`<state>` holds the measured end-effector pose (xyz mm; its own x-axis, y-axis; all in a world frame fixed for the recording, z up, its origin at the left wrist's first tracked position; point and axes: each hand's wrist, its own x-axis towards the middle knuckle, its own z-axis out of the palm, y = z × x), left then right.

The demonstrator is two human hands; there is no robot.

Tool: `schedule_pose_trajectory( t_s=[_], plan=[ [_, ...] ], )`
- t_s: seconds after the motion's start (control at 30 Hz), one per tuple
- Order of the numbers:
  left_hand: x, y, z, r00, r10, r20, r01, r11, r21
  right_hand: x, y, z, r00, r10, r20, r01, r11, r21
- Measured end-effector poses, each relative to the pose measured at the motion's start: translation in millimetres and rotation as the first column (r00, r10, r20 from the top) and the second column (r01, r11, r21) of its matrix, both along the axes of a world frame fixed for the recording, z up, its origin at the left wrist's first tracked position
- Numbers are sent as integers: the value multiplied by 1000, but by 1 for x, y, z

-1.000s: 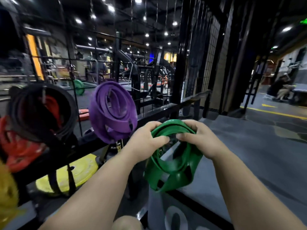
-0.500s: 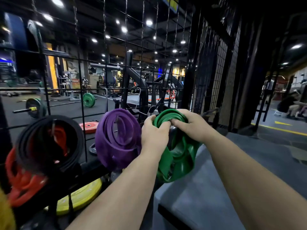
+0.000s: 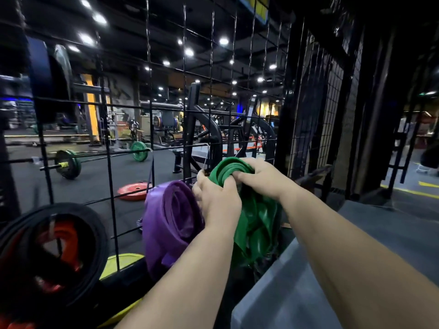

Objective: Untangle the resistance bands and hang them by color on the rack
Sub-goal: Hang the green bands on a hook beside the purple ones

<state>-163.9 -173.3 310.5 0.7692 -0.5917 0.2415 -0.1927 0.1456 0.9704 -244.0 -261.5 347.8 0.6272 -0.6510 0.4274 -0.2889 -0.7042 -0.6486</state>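
A bundle of green resistance bands [image 3: 257, 217] hangs from my two hands against the black wire grid rack [image 3: 109, 186]. My left hand [image 3: 217, 200] grips the top of the loops from the left. My right hand [image 3: 260, 176] grips the same top from the right, fingers curled into the bands. A metal hook [image 3: 206, 155] on the grid sits just above my left fingers. Left of the green bundle hang purple bands [image 3: 171, 222]. Further left hang black bands [image 3: 71, 233] with red-orange bands [image 3: 63, 236] behind them.
A grey padded box [image 3: 308, 293] lies under my right arm. Yellow plates [image 3: 121, 263] sit low behind the grid. Beyond the grid a red plate [image 3: 134, 191] and a loaded barbell [image 3: 69, 163] lie on the gym floor. A dark mesh wall [image 3: 332, 115] stands at right.
Both hands have raised the green bundle up and toward the grid, now level with the hook beside the purple bands. The view has tilted upward.
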Motion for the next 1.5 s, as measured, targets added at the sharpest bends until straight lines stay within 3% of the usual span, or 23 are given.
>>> schedule_pose_trajectory(
  t_s=[0.2, 0.33, 0.47, 0.77, 0.97, 1.2, 1.37, 1.5],
  plan=[
    [9, -9, -5, 1000, -7, 19, 8, 998, -69, 12, -10, 5, 992, 122, 32, -126, 977, 173],
    [17, -11, -6, 1000, -16, 21, 18, 993, -119, 19, -21, 2, 945, 266, 191, -324, 846, 424],
    [22, -9, -3, 999, -30, -19, 28, 992, -120, 22, -26, 0, 898, 321, 302, -437, 738, 514],
    [29, -4, -3, 995, -74, -68, 67, 992, -110, 29, -27, -1, 845, 366, 390, -533, 625, 570],
    [29, -3, 1, 995, -73, -71, 66, 993, -97, 33, -24, 1, 858, 362, 364, -513, 597, 616],
    [33, -7, -2, 996, -81, -47, 76, 992, -104, 32, -27, 4, 880, 361, 308, -473, 626, 620],
    [35, -10, -8, 991, -109, -72, 95, 981, -170, 32, -25, 0, 847, 366, 386, -532, 598, 599],
    [36, -12, -9, 975, -163, -152, 128, 968, -217, 27, -27, 0, 855, 322, 406, -513, 643, 569]
  ],
)
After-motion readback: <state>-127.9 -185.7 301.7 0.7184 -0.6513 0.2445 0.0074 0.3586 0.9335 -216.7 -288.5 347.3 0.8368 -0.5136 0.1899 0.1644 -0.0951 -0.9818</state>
